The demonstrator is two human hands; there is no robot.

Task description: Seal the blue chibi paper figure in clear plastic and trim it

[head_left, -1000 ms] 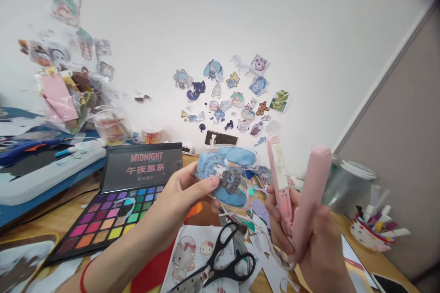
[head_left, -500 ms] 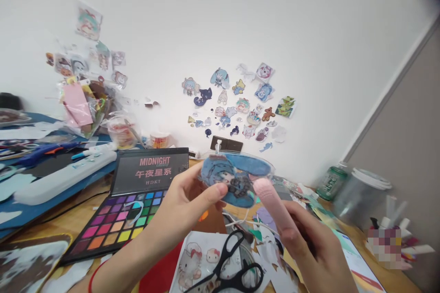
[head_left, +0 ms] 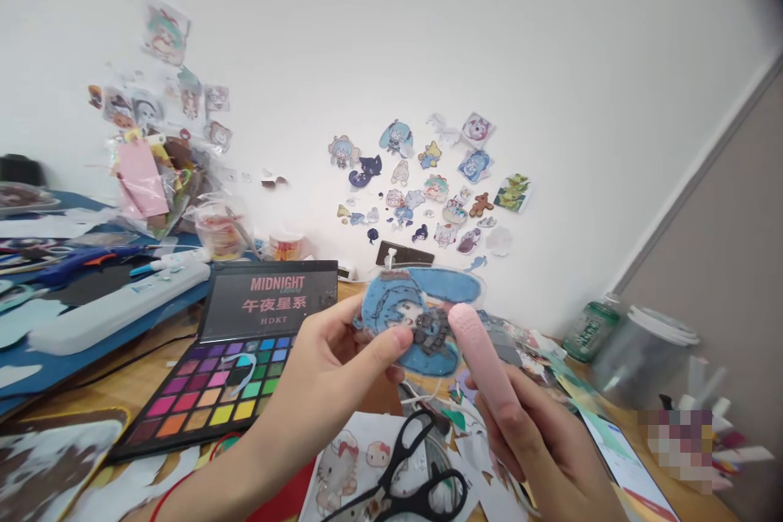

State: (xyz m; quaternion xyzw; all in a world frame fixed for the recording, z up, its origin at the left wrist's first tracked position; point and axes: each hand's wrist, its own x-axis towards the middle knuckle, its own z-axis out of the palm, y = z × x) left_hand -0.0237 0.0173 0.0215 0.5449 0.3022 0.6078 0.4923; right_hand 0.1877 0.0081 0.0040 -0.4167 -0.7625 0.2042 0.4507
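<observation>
My left hand (head_left: 348,355) pinches a flat cartoon figure cutout (head_left: 395,302) with blue hair and a clear, see-through border, thumb on its front. The cutout is held up and tilted sideways over the table. My right hand (head_left: 538,432) is closed round a pink stick-shaped tool (head_left: 486,359) with a rounded tip; its exact kind I cannot make out. That tip is at the cutout's right edge, and whether they touch I cannot tell. Below both hands, black-handled scissors (head_left: 407,473) lie on a sheet with printed kitten pictures (head_left: 336,465).
An open palette of coloured pans (head_left: 201,400) is at the left. Behind it are a white glue gun-like bar (head_left: 122,310) and blue mat (head_left: 18,367). Paper scraps (head_left: 477,449) cover the middle. A green can (head_left: 590,330) and clear tub (head_left: 642,355) stand right; stickers (head_left: 397,139) dot the wall.
The pink tool's tip has shifted slightly up and left along the cutout's right edge. My left hand keeps its pinch. The view has moved a little.
</observation>
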